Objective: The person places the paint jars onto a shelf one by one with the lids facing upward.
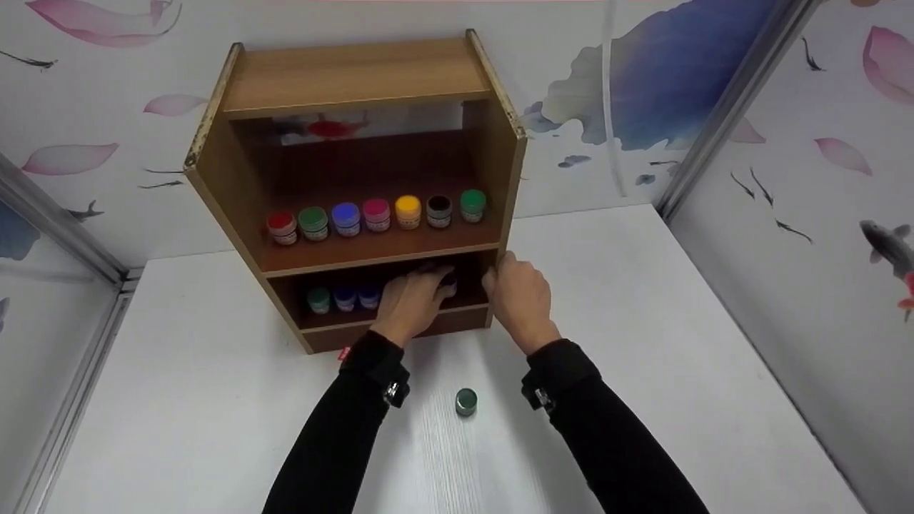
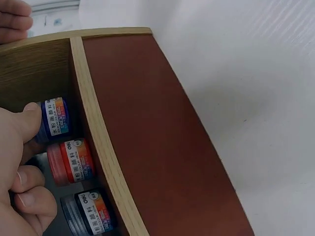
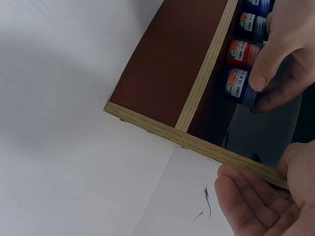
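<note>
On the lower shelf of the wooden cabinet (image 1: 428, 251), my left hand (image 1: 410, 303) reaches in and pinches a blue paint jar (image 2: 56, 117) by its lid at the right end of the row. Beside that jar stand a red paint jar (image 2: 76, 161) and a dark paint jar (image 2: 93, 211), partly behind the hand in the head view. My right hand (image 1: 525, 300) grips the front edge of the cabinet's right side panel (image 3: 221, 155), with its fingers along the outer face. A dark green-lidded jar (image 1: 466, 402) stands on the white table in front of the cabinet.
Several paint jars with coloured lids stand in a row on the upper shelf, among them a yellow jar (image 1: 408, 212). A green jar (image 1: 319, 300) marks the lower row's left end. Patterned wall panels (image 1: 821, 214) border the white table (image 1: 628, 321).
</note>
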{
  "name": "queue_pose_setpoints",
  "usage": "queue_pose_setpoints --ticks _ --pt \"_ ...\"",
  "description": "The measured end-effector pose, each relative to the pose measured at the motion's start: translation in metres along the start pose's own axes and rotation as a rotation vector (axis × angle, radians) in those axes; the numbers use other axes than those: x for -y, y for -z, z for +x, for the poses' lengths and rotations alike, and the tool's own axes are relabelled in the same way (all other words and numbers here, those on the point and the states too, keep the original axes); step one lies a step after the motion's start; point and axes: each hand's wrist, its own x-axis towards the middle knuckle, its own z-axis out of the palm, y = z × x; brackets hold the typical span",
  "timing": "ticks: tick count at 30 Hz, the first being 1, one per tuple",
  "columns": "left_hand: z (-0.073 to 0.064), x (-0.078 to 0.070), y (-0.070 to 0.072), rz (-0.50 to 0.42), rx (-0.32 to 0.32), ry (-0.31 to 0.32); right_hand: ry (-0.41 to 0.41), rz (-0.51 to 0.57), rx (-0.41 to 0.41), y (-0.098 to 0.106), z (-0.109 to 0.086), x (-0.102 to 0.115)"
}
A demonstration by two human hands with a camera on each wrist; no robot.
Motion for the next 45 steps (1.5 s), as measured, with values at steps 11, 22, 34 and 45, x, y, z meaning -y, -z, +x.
queue_pose_setpoints --ticks 11,22,34,45 --pt "-0.001 0.001 -0.002 0.039 -0.025 0.017 0.033 -0.014 -0.011 -0.001 -0.002 0.004" --pt "-0.004 0.004 0.000 0.002 -0.036 0.039 0.052 -0.006 -0.035 -0.002 -0.003 0.007" --pt "-0.040 0.008 0.017 -0.258 -0.237 -0.095 0.028 -0.005 0.001 -0.004 -0.002 0.002" --pt "-0.095 0.001 -0.024 -0.339 0.120 -0.107 0.019 -0.013 -0.019 -0.004 0.000 -0.003"
